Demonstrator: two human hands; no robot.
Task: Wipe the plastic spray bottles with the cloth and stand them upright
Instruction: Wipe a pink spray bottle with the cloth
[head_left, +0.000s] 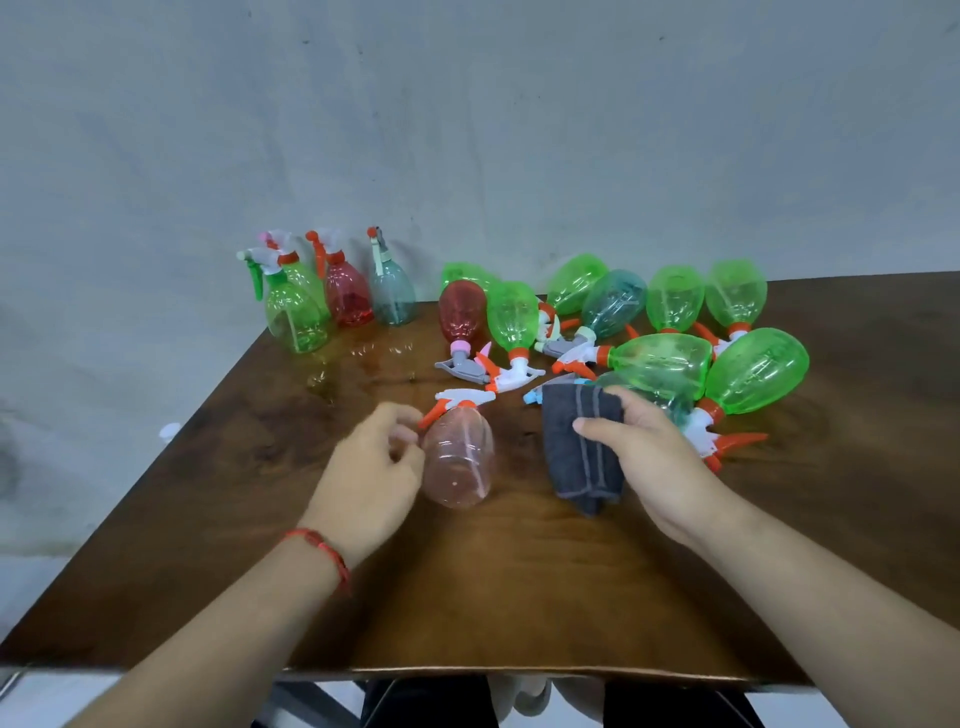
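Observation:
A pale pink spray bottle lies on its side on the brown table, its white and orange trigger head pointing away from me. My left hand sits right beside its left flank, fingers loosely curled and fingertips at the bottle's shoulder, not wrapped round it. My right hand holds a folded dark grey cloth between thumb and fingers, just right of the pink bottle. Several bottles stand upright at the back left: green, red and teal.
Several green bottles, a red one and a teal one lie tumbled on their sides across the back right of the table. A grey wall rises behind. The table's front edge is close to my body.

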